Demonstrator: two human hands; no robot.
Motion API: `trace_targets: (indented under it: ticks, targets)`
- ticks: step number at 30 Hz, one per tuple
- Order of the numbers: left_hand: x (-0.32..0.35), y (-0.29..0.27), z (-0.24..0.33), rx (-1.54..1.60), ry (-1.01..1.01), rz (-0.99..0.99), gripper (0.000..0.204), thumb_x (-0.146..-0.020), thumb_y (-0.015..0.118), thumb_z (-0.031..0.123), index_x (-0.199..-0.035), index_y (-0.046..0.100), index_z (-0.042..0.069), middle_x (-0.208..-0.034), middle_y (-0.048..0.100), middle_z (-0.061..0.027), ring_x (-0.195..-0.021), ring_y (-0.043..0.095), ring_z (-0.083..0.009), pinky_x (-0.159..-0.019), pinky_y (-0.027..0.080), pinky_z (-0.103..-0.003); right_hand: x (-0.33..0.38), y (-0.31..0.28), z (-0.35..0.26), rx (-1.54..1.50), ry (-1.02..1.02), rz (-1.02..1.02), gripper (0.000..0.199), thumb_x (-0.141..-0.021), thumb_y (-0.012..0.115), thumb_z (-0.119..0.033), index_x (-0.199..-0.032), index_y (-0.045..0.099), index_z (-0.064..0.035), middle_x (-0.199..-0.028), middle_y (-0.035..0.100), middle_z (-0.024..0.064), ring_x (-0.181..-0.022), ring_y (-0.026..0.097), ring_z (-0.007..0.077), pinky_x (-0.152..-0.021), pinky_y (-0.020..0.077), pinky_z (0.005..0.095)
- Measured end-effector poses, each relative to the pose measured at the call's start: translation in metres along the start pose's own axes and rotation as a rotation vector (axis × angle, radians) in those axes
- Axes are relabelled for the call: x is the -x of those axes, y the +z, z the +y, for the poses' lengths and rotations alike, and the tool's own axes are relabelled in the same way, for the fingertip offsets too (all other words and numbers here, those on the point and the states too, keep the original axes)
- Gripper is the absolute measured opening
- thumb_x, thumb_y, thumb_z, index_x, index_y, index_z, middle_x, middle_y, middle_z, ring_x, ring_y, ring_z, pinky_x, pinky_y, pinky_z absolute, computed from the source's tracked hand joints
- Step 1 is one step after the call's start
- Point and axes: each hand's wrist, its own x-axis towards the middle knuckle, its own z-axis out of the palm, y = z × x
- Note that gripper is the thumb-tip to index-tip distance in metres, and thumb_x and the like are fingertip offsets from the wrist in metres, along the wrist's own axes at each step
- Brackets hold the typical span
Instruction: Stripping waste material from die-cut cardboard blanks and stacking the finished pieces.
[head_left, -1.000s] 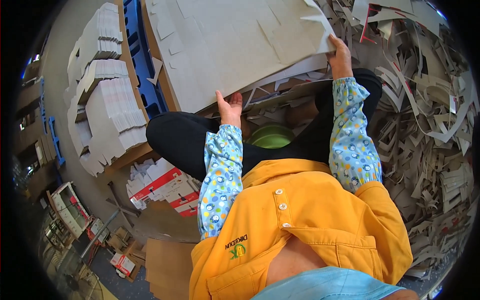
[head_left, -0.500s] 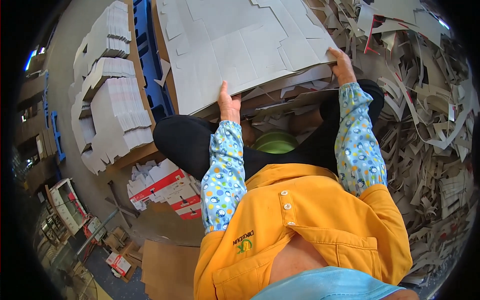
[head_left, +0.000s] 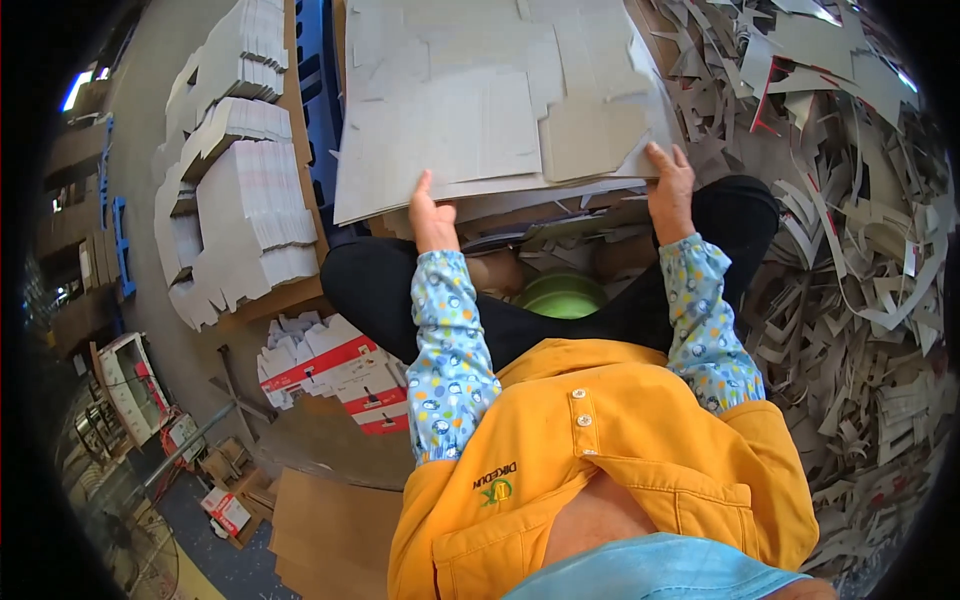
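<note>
A large grey-white die-cut cardboard sheet [head_left: 420, 120] lies in front of me on a stack, its surface broken by cut outlines. At its near edge, left of the middle, my left hand [head_left: 433, 215] is closed with the thumb on top; the fingers beneath are mostly hidden. My right hand [head_left: 670, 195] holds the near right corner, thumb over the top. Beside that hand a tanner cut panel [head_left: 597, 138] stands out from the paler board around it. Under the near edge, other board layers and scraps show.
Stacked cut cardboard blanks [head_left: 260, 195] stand at the left, beside a blue pallet [head_left: 318, 110]. Paper offcuts [head_left: 850, 250] heap up on the right. Between my legs sits a green bowl [head_left: 562, 295]. Near my left elbow is a red-and-white carton [head_left: 345, 365] with scraps.
The sheet's right near corner has come down toward me with my right hand, so its near edge lies more level. The cut outlines look different, and the tan panel now shows.
</note>
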Motion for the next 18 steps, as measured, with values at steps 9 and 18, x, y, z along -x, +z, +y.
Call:
trace_targets:
  ticks: [9, 18]
  targets:
    - [0.017, 0.013, -0.039, 0.144, -0.064, -0.276, 0.027, -0.071, 0.063, 0.005, -0.095, 0.052, 0.003, -0.092, 0.054, -0.009, -0.087, 0.052, -0.0219, -0.074, 0.045, -0.035, -0.072, -0.011, -0.024, 0.191, -0.029, 0.071, 0.034, -0.068, 0.064, -0.008, -0.098, 0.052, 0.002, -0.082, 0.057, 0.0083, -0.068, 0.055, 0.0187, -0.057, 0.0442, 0.0292]
    - [0.006, -0.001, -0.116, 0.058, -0.365, -0.328, 0.021, -0.075, 0.06, 0.011, -0.093, 0.051, 0.004, -0.089, 0.055, -0.0112, -0.082, 0.054, -0.0245, -0.069, 0.048, -0.04, -0.139, -0.152, 0.036, 0.785, -0.334, -0.115, 0.019, -0.072, 0.062, -0.019, -0.086, 0.059, -0.0073, -0.072, 0.053, 0.0041, -0.072, 0.052, 0.0174, -0.057, 0.043, 0.0317]
